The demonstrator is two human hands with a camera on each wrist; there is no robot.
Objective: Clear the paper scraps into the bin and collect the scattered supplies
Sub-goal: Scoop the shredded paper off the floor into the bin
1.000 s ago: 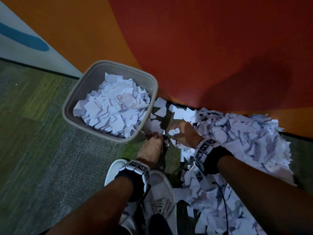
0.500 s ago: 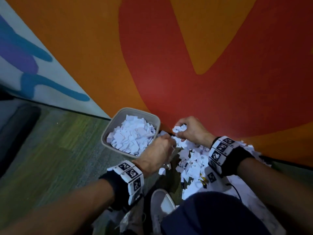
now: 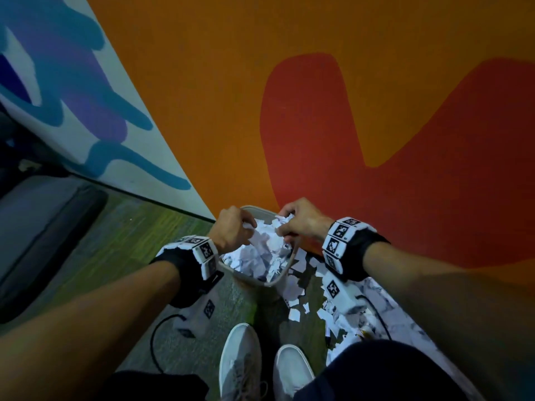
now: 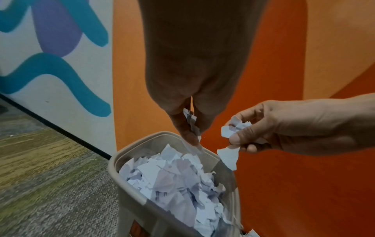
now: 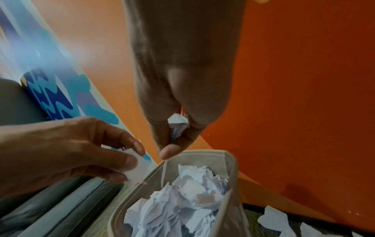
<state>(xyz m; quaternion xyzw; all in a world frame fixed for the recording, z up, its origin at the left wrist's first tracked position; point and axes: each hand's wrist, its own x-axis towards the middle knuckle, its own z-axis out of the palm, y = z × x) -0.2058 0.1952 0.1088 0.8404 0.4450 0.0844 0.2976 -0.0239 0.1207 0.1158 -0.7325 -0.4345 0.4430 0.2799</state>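
Note:
A grey bin (image 3: 278, 280) (image 4: 129, 160) (image 5: 229, 162) stands on the carpet by the wall, heaped with white paper scraps (image 3: 266, 256) (image 4: 174, 181) (image 5: 188, 197). My left hand (image 3: 234, 230) (image 4: 188, 126) (image 5: 113, 158) hovers over the bin's left rim, fingers curled round a few scraps. My right hand (image 3: 292, 224) (image 5: 176, 136) (image 4: 241, 136) is over the bin's far right side, gripping a crumpled wad of scraps. More loose scraps (image 3: 298, 287) lie on the floor to the right of the bin, reaching under my right arm.
An orange and red wall (image 3: 347, 125) rises just behind the bin. A grey cushioned seat (image 3: 43, 227) stands on the left. My white shoes (image 3: 240, 363) are on the green-grey carpet (image 3: 110, 241) below the bin. Cables hang from both wrist units.
Both hands have risen from the scrap pile on the floor and moved left over the bin, each carrying scraps. My head has lifted, so the wall fills more of the view.

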